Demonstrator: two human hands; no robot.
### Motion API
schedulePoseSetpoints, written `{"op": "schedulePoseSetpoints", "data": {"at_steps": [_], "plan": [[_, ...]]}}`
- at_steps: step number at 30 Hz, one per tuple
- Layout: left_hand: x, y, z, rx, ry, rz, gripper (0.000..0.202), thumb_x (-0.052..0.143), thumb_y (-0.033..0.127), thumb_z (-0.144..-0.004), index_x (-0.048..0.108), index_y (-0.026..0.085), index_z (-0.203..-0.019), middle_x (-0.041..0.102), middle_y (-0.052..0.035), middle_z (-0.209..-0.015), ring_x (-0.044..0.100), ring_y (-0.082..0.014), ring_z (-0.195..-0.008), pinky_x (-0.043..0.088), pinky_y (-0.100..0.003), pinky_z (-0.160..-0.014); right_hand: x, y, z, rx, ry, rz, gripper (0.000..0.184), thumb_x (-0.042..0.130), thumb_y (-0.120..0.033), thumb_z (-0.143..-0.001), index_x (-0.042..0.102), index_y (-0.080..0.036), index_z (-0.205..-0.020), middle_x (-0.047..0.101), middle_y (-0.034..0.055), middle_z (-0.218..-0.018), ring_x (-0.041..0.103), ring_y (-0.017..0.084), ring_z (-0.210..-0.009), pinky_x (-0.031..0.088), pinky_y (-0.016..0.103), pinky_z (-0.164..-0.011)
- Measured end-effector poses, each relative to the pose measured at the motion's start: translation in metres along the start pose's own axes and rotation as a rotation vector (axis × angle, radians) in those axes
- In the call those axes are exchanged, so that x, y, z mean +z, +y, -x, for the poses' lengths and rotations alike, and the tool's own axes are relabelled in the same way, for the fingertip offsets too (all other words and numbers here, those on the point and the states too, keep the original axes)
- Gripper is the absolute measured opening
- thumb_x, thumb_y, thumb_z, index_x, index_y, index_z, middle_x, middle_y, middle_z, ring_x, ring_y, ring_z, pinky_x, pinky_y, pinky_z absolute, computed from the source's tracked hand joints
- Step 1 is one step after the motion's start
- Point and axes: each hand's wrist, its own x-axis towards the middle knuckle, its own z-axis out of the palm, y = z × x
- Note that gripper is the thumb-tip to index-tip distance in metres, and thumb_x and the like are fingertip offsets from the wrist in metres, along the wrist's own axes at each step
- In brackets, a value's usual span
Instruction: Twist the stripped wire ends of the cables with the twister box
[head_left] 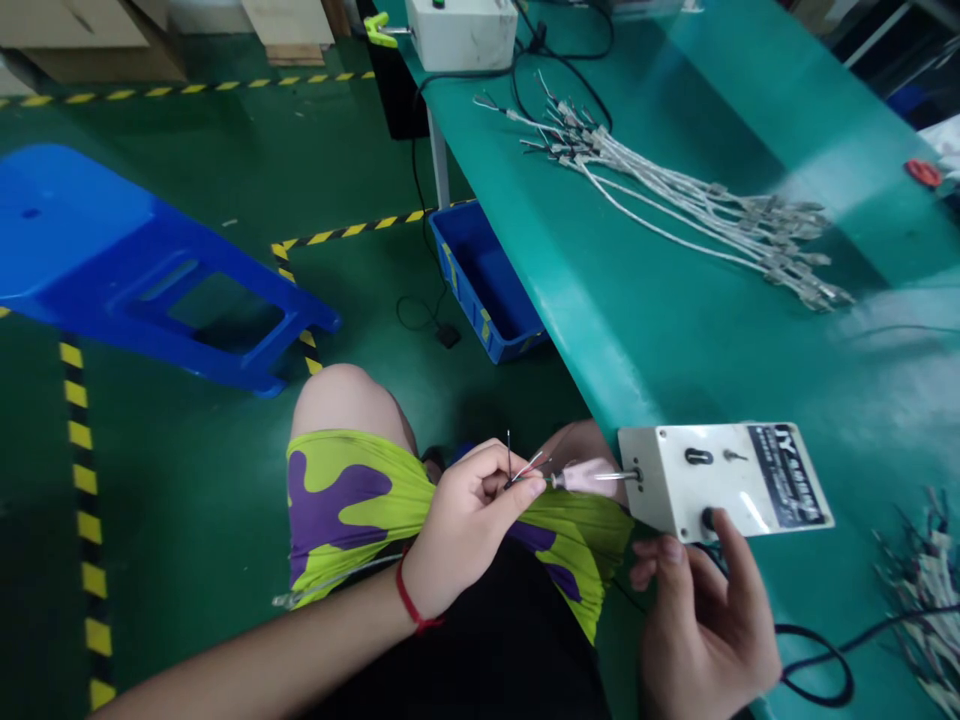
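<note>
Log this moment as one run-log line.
left hand: pinches thin wires by pink sleeve | right hand: thumb on black knob of white control box

The left hand (465, 525) hides part of the thin wire ends (529, 465), too fine to make out; the right edge cuts off a wire bundle (926, 590), the top edge a white box (461, 30).

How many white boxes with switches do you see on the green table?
2. The near white box sits at the edge of the table, beside the right hand; the far white box sits further along, cut off by the top of the picture. Others may be out of view.
</note>
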Motion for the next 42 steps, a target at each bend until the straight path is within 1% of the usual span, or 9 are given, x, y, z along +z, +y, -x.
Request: {"op": "schedulePoseSetpoints", "data": {"at_steps": [6,16,19,27,29,31,34,37,42], "plan": [[-0.001,0.006,0.006,0.001,0.002,0.036,0.019,0.073,0.034,-0.097,0.067,0.018,-0.087,0.051,0.0026,-0.079,0.041,-0.0065,-0.055,0.030,-0.023,-0.049,-0.001,0.013,-0.002,-0.087,-0.027,0.048,0.077,0.087,-0.028,-0.083,0.055,-0.019,-0.153,0.072,0.0027,-0.080,0.066,0.017,-0.059,0.057,0.035,-0.063],[-0.004,0.009,0.017,0.028,-0.010,0.045,0.015,0.075,0.029,-0.096,0.069,0.017,-0.089,0.057,0.0003,-0.090,0.043,-0.0048,-0.057,0.031,-0.022,-0.048,0.003,0.020,-0.007,-0.135,-0.014,0.098,0.076,0.084,-0.033,-0.086,0.054,-0.017,-0.154,0.074,0.0079,-0.082,0.071,0.022,-0.063,0.060,0.041,-0.069],[-0.006,0.008,0.019,0.029,-0.011,0.041,0.015,0.075,0.029,-0.096,0.069,0.017,-0.090,0.057,0.0004,-0.090,0.043,-0.0046,-0.057,0.031,-0.021,-0.048,0.002,0.027,-0.008,-0.177,0.001,0.127,0.077,0.085,-0.034,-0.085,0.054,-0.017,-0.154,0.074,0.0086,-0.081,0.070,0.023,-0.058,0.060,0.041,-0.063],[-0.011,0.005,0.024,0.034,-0.020,0.058,0.014,0.074,0.029,-0.097,0.070,0.017,-0.090,0.057,0.0010,-0.089,0.042,-0.0044,-0.057,0.031,-0.021,-0.048,0.000,0.027,-0.007,-0.198,-0.003,0.078,0.083,0.083,-0.033,-0.087,0.046,-0.019,-0.160,0.071,0.0040,-0.080,0.065,0.018,-0.055,0.057,0.038,-0.059],[-0.011,0.007,0.025,0.029,-0.026,0.067,0.015,0.075,0.028,-0.096,0.069,0.017,-0.089,0.056,0.0014,-0.087,0.041,-0.0043,-0.056,0.031,-0.021,-0.048,-0.001,0.020,0.001,-0.212,0.045,0.047,0.077,0.084,-0.030,-0.085,0.053,-0.020,-0.155,0.069,0.0025,-0.079,0.062,0.017,-0.056,0.055,0.036,-0.058],[-0.009,0.009,0.026,0.028,-0.033,0.075,0.015,0.075,0.028,-0.096,0.068,0.017,-0.088,0.055,0.0020,-0.084,0.041,-0.0043,-0.056,0.031,-0.021,-0.049,-0.002,0.012,0.011,-0.173,0.055,-0.002,0.055,0.085,-0.028,-0.084,0.069,-0.019,-0.137,0.070,0.0039,-0.080,0.062,0.016,-0.059,0.052,0.033,-0.057],[-0.007,0.010,0.029,0.047,-0.056,0.090,0.016,0.076,0.027,-0.096,0.068,0.017,-0.086,0.054,0.0027,-0.082,0.042,-0.0051,-0.058,0.033,-0.021,-0.052,0.000,0.005,0.027,0.104,-0.294,-0.179,0.027,0.080,-0.026,-0.089,0.077,-0.019,-0.115,0.069,0.0042,-0.078,0.061,0.015,-0.060,0.049,0.029,-0.053],[-0.006,0.009,0.030,0.077,-0.102,0.068,0.014,0.077,0.026,-0.094,0.070,0.017,-0.086,0.058,0.0008,-0.084,0.050,-0.0084,-0.066,0.040,-0.022,-0.059,0.007,0.006,0.036,0.380,-0.664,-0.408,0.020,0.075,-0.026,-0.094,0.074,-0.023,-0.114,0.065,0.0000,-0.072,0.058,0.012,-0.056,0.048,0.025,-0.051],[-0.006,0.006,0.027,0.040,-0.166,0.047,0.014,0.077,0.028,-0.093,0.072,0.016,-0.088,0.065,-0.0024,-0.086,0.060,-0.0140,-0.077,0.046,-0.025,-0.067,0.019,0.015,0.043,0.523,-0.666,-0.607,0.006,0.076,-0.026,-0.094,0.075,-0.024,-0.100,0.060,-0.0040,-0.062,0.053,0.008,-0.049,0.042,0.020,-0.047]]}}
